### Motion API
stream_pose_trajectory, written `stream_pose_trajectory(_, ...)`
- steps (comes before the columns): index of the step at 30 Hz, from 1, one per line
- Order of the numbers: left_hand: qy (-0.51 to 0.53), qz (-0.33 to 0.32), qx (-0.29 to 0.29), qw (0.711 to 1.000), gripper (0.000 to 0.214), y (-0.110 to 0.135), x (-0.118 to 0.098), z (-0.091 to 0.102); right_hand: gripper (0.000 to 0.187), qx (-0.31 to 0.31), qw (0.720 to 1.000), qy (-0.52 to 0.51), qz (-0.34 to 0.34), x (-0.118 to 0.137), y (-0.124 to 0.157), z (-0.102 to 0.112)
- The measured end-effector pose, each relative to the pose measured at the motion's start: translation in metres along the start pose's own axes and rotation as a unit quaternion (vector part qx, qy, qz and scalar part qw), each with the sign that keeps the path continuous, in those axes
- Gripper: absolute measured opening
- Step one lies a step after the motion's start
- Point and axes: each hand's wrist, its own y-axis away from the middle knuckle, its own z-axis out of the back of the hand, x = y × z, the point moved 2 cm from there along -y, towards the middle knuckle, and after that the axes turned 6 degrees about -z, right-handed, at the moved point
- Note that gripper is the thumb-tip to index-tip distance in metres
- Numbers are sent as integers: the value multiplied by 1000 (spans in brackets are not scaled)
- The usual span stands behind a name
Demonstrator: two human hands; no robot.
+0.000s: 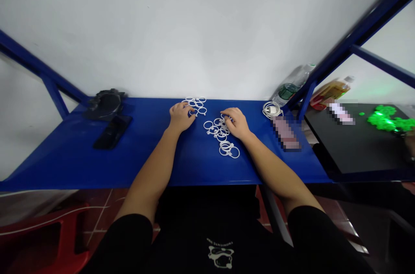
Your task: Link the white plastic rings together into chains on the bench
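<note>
Several white plastic rings (221, 134) lie scattered on a blue table (97, 157). A smaller cluster of white rings (196, 104) sits farther back near the wall. My left hand (180, 116) rests on the table with its fingers curled over the edge of the far cluster. My right hand (237, 122) lies on the near group, fingers bent down onto the rings. Whether either hand grips a ring is hidden by the fingers.
A dark phone (112, 131) and a black crumpled object (105, 103) lie at the left. A coiled white cable with charger (271, 109), a plastic bottle (292, 84) and a blurred flat item (285, 133) are at the right. Beyond, a black table (353, 144) holds green pieces (387, 118).
</note>
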Motion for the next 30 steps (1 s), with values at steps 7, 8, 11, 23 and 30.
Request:
stream_pose_trajectory(7,6,-49,3,999,12,3,-18,4,30,6,1000,-2,3,1,0,0)
stream_pose_trajectory(8,16,-58,-11,998,11,2,-23,8,30,7,1000,-1,9,2,0,0)
stream_pose_trajectory(11,53,-93,-49,993,12,2,-43,17,31,9,1000,-3,22,9,1,1)
stream_pose_trajectory(23,131,-293,-55,945,28,18,-89,4,31,58,996,2,61,14,5,-5)
stream_pose_trajectory(30,139,-283,-66,947,24,20,-85,-5,30,47,998,15,45,8,8,-9)
